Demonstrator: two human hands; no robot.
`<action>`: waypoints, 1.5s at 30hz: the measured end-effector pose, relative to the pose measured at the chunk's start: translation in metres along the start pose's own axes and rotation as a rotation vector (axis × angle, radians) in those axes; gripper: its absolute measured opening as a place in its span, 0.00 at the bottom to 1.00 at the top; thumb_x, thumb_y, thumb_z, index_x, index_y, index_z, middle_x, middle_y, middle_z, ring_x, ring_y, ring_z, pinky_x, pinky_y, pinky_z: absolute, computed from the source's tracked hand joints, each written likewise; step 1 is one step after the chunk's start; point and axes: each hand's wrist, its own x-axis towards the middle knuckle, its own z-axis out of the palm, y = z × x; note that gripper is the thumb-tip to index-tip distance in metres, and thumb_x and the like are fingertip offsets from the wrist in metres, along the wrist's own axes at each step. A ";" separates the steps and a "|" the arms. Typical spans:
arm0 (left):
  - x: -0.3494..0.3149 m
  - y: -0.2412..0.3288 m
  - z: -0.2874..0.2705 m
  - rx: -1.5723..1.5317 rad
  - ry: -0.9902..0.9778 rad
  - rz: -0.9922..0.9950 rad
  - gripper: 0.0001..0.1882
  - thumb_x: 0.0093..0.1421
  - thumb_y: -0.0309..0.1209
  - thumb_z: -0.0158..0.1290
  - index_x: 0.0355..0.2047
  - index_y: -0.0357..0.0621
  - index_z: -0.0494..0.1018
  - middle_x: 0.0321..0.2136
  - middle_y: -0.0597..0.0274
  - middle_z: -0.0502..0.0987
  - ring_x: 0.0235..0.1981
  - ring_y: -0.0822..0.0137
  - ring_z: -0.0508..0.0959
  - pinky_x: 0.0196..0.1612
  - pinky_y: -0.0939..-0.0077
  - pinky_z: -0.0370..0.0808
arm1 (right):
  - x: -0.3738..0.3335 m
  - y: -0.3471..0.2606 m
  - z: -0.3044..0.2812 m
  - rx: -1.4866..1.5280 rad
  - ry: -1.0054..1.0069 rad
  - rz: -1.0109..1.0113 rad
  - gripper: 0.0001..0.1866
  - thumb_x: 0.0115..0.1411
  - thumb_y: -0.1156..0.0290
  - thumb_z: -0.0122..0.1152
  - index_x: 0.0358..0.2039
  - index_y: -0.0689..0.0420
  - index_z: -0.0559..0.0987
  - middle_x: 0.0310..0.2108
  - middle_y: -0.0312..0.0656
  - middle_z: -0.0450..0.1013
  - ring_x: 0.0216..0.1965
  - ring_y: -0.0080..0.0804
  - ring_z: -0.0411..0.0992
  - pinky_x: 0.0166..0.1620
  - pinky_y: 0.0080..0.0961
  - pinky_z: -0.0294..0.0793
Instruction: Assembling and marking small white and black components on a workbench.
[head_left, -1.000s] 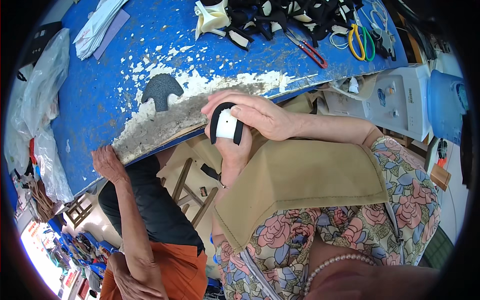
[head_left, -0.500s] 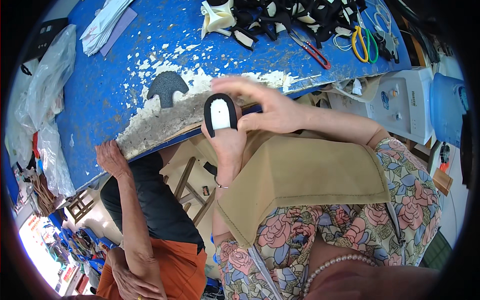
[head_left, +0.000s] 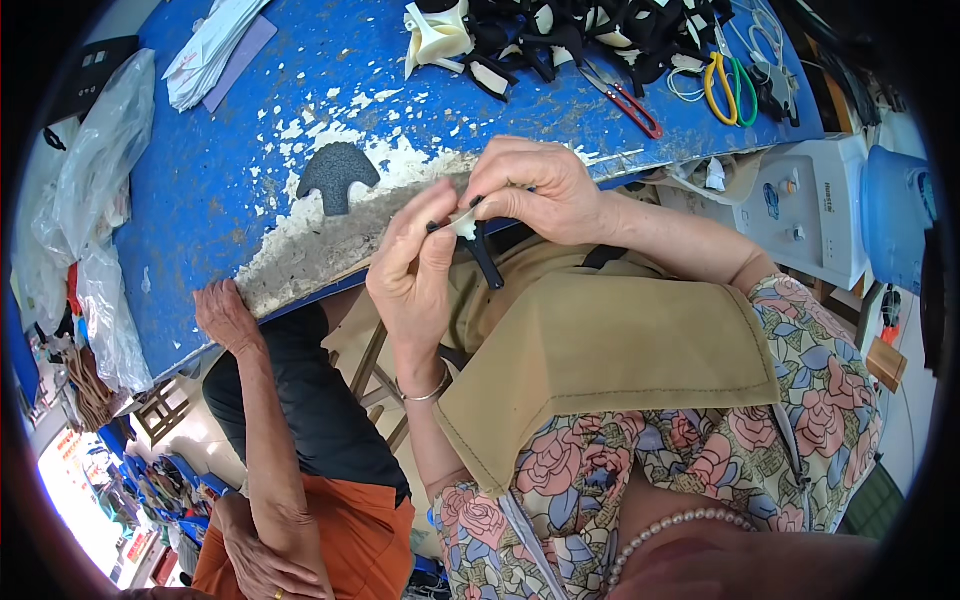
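Observation:
A white shoe heel partly wrapped in black material (head_left: 467,228) is held between my two hands at the table's front edge, its slim black stem pointing down toward my lap. My left hand (head_left: 412,265) grips one side of its wide end; its upper fingers are slightly blurred. On the opposite side, my right hand (head_left: 545,190) pinches the black edge between thumb and fingers. A dark grey, speckled fan-shaped cutout (head_left: 338,178) lies flat on the blue table (head_left: 215,200), left of my hands.
A pile of black-and-cream heels (head_left: 590,35) sits at the back, near red-handled scissors (head_left: 632,108) and yellow-and-green-handled scissors (head_left: 718,90). Another person's hand (head_left: 226,315) rests on the front edge at left. Plastic bags (head_left: 95,180) hang there; a water dispenser (head_left: 815,205) stands at right.
The heel has been turned from its flat white end facing up to its stem showing downward. My right hand has closed on its edge, and my left hand has shifted left.

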 end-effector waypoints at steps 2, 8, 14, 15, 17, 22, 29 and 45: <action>-0.002 0.006 0.004 0.018 0.024 -0.076 0.10 0.60 0.29 0.51 0.37 0.34 0.75 0.33 0.60 0.77 0.32 0.74 0.74 0.36 0.82 0.70 | -0.002 0.001 0.000 0.058 -0.008 0.092 0.05 0.56 0.73 0.59 0.31 0.60 0.78 0.28 0.38 0.72 0.30 0.27 0.68 0.32 0.20 0.67; -0.006 0.005 0.021 0.039 0.122 -0.149 0.09 0.61 0.27 0.49 0.35 0.34 0.75 0.28 0.63 0.77 0.29 0.77 0.72 0.34 0.84 0.68 | -0.006 0.004 0.003 0.091 0.073 0.183 0.05 0.58 0.73 0.57 0.31 0.61 0.78 0.26 0.36 0.70 0.28 0.21 0.66 0.30 0.18 0.65; -0.020 0.015 0.019 -0.265 0.067 -0.468 0.10 0.61 0.23 0.45 0.36 0.28 0.72 0.28 0.60 0.75 0.30 0.72 0.75 0.36 0.82 0.71 | -0.006 -0.003 0.006 0.416 0.171 0.387 0.05 0.58 0.75 0.56 0.32 0.61 0.78 0.28 0.34 0.71 0.30 0.16 0.68 0.32 0.14 0.69; -0.023 0.014 0.020 -0.346 0.071 -0.471 0.09 0.61 0.23 0.47 0.36 0.28 0.73 0.29 0.57 0.77 0.31 0.69 0.77 0.37 0.78 0.74 | -0.008 0.000 0.007 0.366 0.165 0.353 0.05 0.58 0.75 0.56 0.31 0.62 0.78 0.30 0.35 0.73 0.31 0.16 0.70 0.32 0.14 0.72; -0.024 0.010 0.029 -0.376 0.045 -0.497 0.12 0.62 0.26 0.47 0.41 0.29 0.70 0.33 0.54 0.77 0.35 0.66 0.78 0.39 0.76 0.74 | -0.013 -0.005 0.002 0.394 0.189 0.447 0.04 0.58 0.76 0.56 0.31 0.61 0.78 0.29 0.34 0.73 0.32 0.17 0.70 0.32 0.16 0.72; -0.018 0.009 0.057 -1.104 0.001 -0.668 0.23 0.63 0.37 0.46 0.51 0.30 0.62 0.43 0.48 0.73 0.43 0.58 0.75 0.43 0.67 0.74 | -0.023 0.002 -0.007 -0.009 0.342 0.089 0.04 0.56 0.79 0.57 0.33 0.61 0.79 0.29 0.38 0.74 0.30 0.26 0.71 0.33 0.19 0.70; -0.026 0.013 0.037 -1.272 -0.037 -0.943 0.18 0.64 0.36 0.44 0.46 0.32 0.67 0.30 0.50 0.78 0.28 0.62 0.78 0.34 0.70 0.76 | -0.029 0.008 -0.010 -0.317 0.337 -0.183 0.07 0.49 0.76 0.63 0.31 0.55 0.80 0.29 0.37 0.75 0.28 0.32 0.72 0.32 0.24 0.68; -0.012 -0.001 0.027 -1.139 0.017 -0.910 0.12 0.62 0.33 0.45 0.37 0.34 0.70 0.22 0.52 0.76 0.20 0.63 0.74 0.28 0.72 0.71 | -0.051 0.005 -0.131 -1.105 0.106 0.564 0.16 0.50 0.68 0.61 0.40 0.54 0.73 0.33 0.44 0.67 0.36 0.47 0.70 0.37 0.37 0.69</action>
